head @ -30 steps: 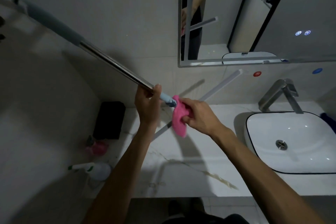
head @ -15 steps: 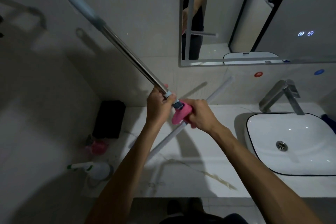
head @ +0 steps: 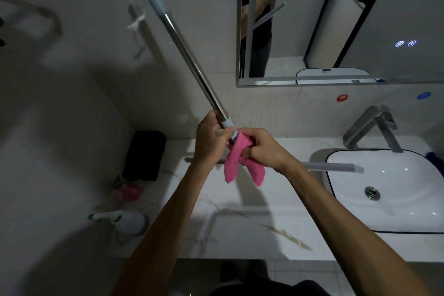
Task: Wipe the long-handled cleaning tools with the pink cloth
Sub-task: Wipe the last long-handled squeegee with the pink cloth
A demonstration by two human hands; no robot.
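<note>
A long-handled tool (head: 189, 60) with a shiny metal shaft and a pale blue grip rises steeply up and to the left from the middle of the view. My left hand (head: 209, 142) grips its lower end by the blue collar. My right hand (head: 262, 149) holds the pink cloth (head: 240, 161) against the shaft just below that collar; two cloth ends hang down. The tool's flat grey head (head: 336, 166) lies level behind my right wrist, over the basin's edge.
A white basin (head: 384, 190) with a chrome tap (head: 374, 127) sits at the right of the marble counter (head: 240, 235). A black box (head: 145, 155), a pink item (head: 128, 191) and a white spray bottle (head: 125, 220) stand at the left. A mirror (head: 336, 19) hangs above.
The handle has swung from a shallow slant to nearly upright, its top moving right. The grey head has turned level. My hands have closed together, the cloth bunched against the shaft.
</note>
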